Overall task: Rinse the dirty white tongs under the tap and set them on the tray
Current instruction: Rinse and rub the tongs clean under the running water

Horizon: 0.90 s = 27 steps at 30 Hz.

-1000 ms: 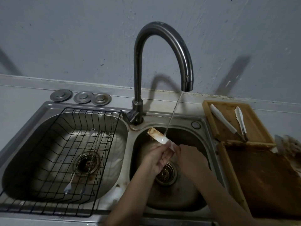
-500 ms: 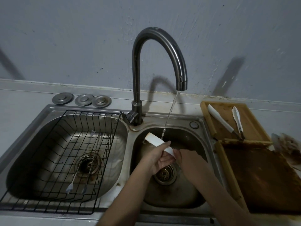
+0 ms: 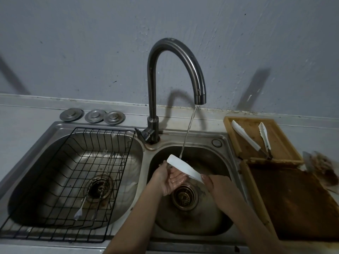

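While under the tap (image 3: 192,66), white tongs (image 3: 184,166) lengthwise up-left, right hand (image 3: 217,185) at their low end

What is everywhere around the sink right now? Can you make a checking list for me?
Surface: steel double sink set in a pale counter; tap running into the right basin.
Job's things: white tongs held tilted under the water stream; small wooden tray already holds two more tongs.
Clutter: black wire rack with thin utensils in the left basin; three metal plugs behind it; big stained tray with dirty things at its right edge.
Grippers: right hand grips the tongs' lower end; left hand cupped, palm up, under them.
Cables: nothing seen.
Surroundings: grey marked wall, grimy seam along the counter.
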Each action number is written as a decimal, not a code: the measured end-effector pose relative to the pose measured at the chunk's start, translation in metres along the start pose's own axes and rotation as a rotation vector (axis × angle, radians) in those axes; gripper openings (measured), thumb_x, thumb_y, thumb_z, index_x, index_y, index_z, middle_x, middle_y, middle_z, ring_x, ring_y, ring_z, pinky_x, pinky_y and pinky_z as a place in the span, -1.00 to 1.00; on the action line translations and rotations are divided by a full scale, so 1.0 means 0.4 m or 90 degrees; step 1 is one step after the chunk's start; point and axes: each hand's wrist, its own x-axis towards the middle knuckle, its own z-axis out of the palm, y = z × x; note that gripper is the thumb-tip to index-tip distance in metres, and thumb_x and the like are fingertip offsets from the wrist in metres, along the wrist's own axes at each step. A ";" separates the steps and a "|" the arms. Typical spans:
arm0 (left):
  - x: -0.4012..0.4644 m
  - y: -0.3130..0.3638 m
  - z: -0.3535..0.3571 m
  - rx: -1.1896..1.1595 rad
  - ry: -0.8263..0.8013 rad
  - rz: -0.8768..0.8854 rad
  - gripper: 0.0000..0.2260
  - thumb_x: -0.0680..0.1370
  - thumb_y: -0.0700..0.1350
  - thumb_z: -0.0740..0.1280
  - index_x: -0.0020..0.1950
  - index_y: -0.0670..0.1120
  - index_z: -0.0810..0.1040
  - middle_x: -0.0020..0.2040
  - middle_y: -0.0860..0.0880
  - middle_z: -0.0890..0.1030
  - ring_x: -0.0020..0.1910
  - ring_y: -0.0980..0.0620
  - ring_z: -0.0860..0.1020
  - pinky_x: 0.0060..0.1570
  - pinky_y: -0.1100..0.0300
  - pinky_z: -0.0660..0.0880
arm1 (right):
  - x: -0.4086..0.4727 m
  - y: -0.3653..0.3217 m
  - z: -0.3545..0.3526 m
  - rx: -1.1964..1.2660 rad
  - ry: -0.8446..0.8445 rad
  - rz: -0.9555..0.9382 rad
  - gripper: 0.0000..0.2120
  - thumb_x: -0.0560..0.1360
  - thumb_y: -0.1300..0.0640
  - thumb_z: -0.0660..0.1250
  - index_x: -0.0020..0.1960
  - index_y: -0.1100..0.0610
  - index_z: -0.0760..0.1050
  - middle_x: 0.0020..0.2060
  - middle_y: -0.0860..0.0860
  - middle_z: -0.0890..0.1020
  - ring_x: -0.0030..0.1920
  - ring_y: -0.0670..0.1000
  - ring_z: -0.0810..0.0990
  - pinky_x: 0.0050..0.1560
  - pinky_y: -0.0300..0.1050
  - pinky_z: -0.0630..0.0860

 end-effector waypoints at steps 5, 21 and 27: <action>-0.005 -0.024 0.024 -0.012 -0.020 0.026 -0.57 0.63 0.10 0.08 -0.10 -0.26 0.45 -0.32 -0.18 0.63 -0.38 -0.08 0.68 -0.45 0.08 0.62 | -0.001 0.022 -0.003 0.002 -0.014 0.026 -0.57 0.60 -0.13 -0.03 -0.31 -0.01 0.42 -0.35 -0.02 0.58 -0.28 -0.06 0.56 -0.14 -0.09 0.47; 0.007 -0.020 0.013 0.071 0.012 0.074 -0.59 0.47 -0.04 0.39 0.18 -0.30 0.50 -0.31 -0.21 0.67 -0.41 -0.05 0.65 -0.46 0.17 0.58 | -0.011 0.040 -0.015 -0.090 -0.006 -0.037 -0.65 0.53 -0.21 0.10 -0.07 0.02 0.51 -0.09 -0.01 0.48 -0.16 -0.05 0.54 -0.06 -0.12 0.52; 0.026 -0.001 0.038 -0.060 0.088 0.269 -0.72 0.52 -0.21 0.35 0.21 -0.25 0.52 -0.02 -0.28 0.64 -0.22 -0.09 0.63 -0.32 0.12 0.61 | -0.009 0.005 -0.026 -0.049 0.102 -0.072 -0.49 0.43 -0.14 0.35 0.30 -0.04 0.27 0.15 -0.02 0.39 0.01 -0.10 0.49 -0.12 -0.33 0.41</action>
